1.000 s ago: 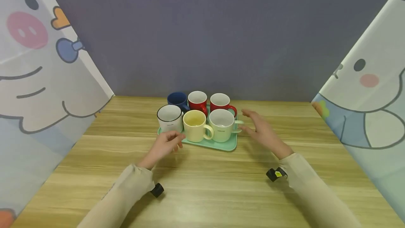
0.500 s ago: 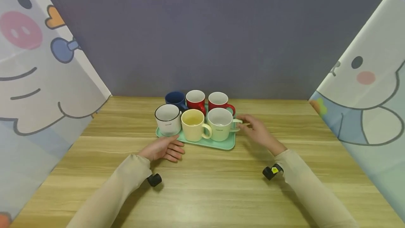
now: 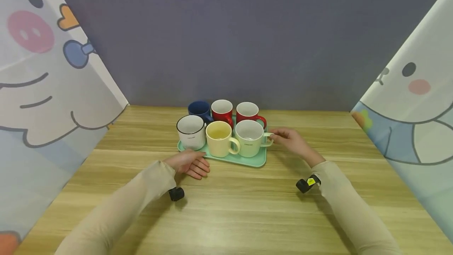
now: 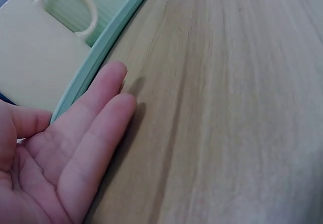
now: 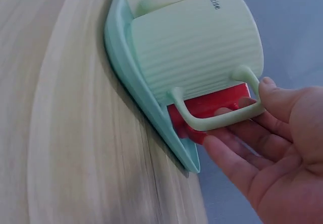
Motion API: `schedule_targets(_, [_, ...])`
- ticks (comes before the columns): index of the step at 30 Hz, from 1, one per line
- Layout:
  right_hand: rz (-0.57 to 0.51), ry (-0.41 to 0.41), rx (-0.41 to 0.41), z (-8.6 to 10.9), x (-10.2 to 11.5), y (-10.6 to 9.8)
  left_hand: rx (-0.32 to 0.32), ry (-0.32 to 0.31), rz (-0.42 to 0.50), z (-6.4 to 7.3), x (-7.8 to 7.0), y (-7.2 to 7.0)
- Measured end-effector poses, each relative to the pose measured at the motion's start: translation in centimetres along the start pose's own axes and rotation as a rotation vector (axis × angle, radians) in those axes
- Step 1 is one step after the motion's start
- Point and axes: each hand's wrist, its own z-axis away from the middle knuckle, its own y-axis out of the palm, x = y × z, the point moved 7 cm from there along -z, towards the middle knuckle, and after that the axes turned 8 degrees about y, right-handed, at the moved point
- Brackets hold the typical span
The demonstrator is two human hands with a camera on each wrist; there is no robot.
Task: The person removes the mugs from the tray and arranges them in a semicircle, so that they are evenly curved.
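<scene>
My right hand (image 3: 291,142) pinches the handle of a pale green ribbed mug (image 3: 247,146). In the right wrist view the thumb presses the top of the handle (image 5: 222,121), with the fingers behind it. This mug stands at the front right of a mint-green tray (image 3: 244,161). At the tray's front left edge is my left hand (image 3: 191,163), palm up and fingers straight. Its thumb meets the tray rim (image 4: 91,65) in the left wrist view. A yellow mug (image 3: 218,145) and a white mug with a dark rim (image 3: 191,137) share the front row.
Behind them on the tray stand a dark blue mug (image 3: 199,109) and two red mugs with white insides, the middle one (image 3: 222,115) and the right one (image 3: 247,116). The wooden table (image 3: 226,211) meets a grey wall panel (image 3: 226,42) at the back.
My right hand has moved left onto the pale green mug's handle and taken hold of it. My left hand has turned palm up, its fingers straightened beside the tray's edge.
</scene>
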Motion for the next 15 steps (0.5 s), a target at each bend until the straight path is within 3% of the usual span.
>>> schedule_targets(6, [-0.162, 0.098, 0.123, -0.32, -0.78, 0.55, 0.042, -0.001, 0.003, 0.07, -0.07, 0.09])
schedule_targets(11, [-0.278, 0.144, 0.144, -0.75, -0.73, 0.63, 0.059, 0.006, 0.003, 0.07, -0.09, 0.04])
schedule_targets(15, [-0.286, 0.172, 0.138, -0.63, -0.56, 0.6, 0.067, 0.002, -0.005, 0.16, -0.24, 0.08])
